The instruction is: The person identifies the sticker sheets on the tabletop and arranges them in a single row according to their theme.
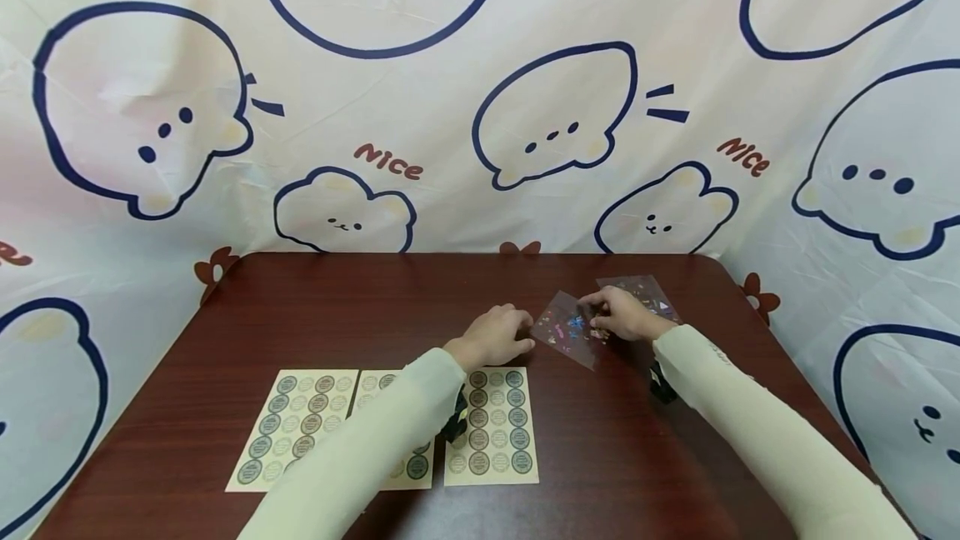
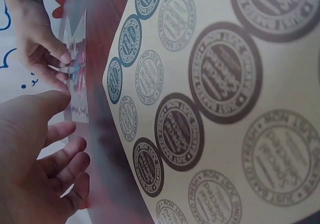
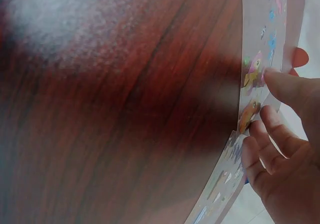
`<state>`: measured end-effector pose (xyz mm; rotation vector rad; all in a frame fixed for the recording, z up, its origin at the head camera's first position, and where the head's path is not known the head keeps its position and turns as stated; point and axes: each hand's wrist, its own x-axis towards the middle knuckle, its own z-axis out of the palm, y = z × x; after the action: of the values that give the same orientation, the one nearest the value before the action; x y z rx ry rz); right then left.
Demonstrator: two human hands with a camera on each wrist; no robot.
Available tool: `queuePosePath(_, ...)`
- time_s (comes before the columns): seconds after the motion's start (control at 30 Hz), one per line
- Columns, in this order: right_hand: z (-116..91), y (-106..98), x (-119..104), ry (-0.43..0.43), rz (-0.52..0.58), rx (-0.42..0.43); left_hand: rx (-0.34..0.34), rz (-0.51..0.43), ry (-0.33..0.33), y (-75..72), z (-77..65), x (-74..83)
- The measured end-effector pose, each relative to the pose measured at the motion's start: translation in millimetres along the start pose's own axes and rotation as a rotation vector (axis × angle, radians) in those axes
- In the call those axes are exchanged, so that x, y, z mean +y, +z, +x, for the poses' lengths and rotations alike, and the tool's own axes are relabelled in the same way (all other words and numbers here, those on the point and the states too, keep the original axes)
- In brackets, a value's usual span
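A clear sheet with small colourful stickers lies askew on the table, right of centre. My right hand is over its right side, fingertips at the sheet, thumb and fingers apart. In the right wrist view the thumb of that hand overlaps the sticker sheet. Another clear sticker sheet lies farther back, partly hidden by this hand. My left hand, loosely curved and holding nothing, is just left of the nearer sheet, above the top edge of a cream sheet of round labels.
Two more cream label sheets lie to the left, one at the far left and a middle one, partly covered by the left sleeve. A patterned cloth hangs behind the dark wooden table and along both sides.
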<state>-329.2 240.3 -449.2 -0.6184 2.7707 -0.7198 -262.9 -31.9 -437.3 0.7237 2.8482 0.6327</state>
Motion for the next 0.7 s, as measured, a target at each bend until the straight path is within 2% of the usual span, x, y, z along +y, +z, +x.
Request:
queuePosePath(0.23, 4, 2, -2, 0.014, -0.001, -0.022, -0.017, -0.015, -0.014, 0.1, 0.4, -0.2)
queuePosePath(0.43, 6, 8, -9, 0.031, -0.023, 0.036, -0.026, -0.021, -0.054, 0.0, 0.4, -4.3)
queuePosePath(0.7, 4, 12, -22, 0.125, -0.073, 0.062, -0.019, -0.012, -0.089, 4.2, 4.8, -10.7)
